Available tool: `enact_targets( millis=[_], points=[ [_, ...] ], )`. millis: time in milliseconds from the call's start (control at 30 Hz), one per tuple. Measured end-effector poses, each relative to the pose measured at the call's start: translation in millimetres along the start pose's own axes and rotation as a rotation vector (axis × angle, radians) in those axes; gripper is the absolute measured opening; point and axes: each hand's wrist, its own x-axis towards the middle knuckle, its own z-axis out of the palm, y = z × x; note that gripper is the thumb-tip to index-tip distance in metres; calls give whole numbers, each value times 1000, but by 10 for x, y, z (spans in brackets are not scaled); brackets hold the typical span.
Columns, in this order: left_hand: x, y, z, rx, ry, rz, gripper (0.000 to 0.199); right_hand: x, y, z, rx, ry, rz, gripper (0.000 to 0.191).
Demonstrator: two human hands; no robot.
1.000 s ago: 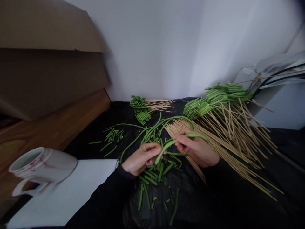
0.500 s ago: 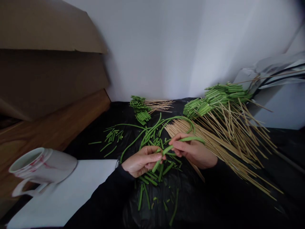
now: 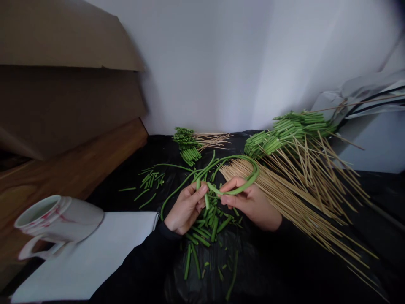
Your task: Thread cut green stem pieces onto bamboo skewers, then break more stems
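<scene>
My left hand [image 3: 186, 207] is closed, with short bean pieces [image 3: 206, 201] pinched between its thumb and fingers. Across a small gap, my right hand [image 3: 253, 204] grips a long green bean [image 3: 242, 188] near its end. That bean's pale end points at my left thumb, and the rest curves up over my right fingers. Below both hands lies a heap of cut bean pieces [image 3: 202, 236] on a black plastic sheet [image 3: 249, 270]. Further long beans [image 3: 177, 190] loop behind my hands.
Bare wooden skewers [image 3: 284, 194] fan out on the right, beneath skewered bean bundles [image 3: 294, 128]. A smaller skewered bundle [image 3: 187, 145] rests by the wall. On the left are a white mug [image 3: 66, 219] lying tilted, a white sheet [image 3: 104, 245] and a cardboard box [image 3: 69, 93].
Both hands were on one bean; now a short piece is apart from it in my left hand. My left hand has risen slightly, and the long bean's free length now curves upward.
</scene>
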Motion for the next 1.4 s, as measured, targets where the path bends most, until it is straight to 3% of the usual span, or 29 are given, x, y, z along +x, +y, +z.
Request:
enact_targets(
  millis=[267,400,600,900,1200,1400],
  points=[
    [52,185,-144,-424,-101,-133,15,20,39,-98,274,19,32,16],
    [15,128,-92,-202,-136,-239,24,-2,28,-84,246,-61,57,15],
    [-31,16,-9,179,-215,-196,32,-30,50,-24,144,-163,105,15],
    [-38,64,-74,161,-298,-260,39,11,-15,-85,428,-3,198,23],
    [-62,47,-63,168,-391,-282,33,-2,4,-64,373,-135,201,23],
    [-72,43,-60,168,-371,-327,30,-2,-8,-48,327,-154,182,23]
  ],
)
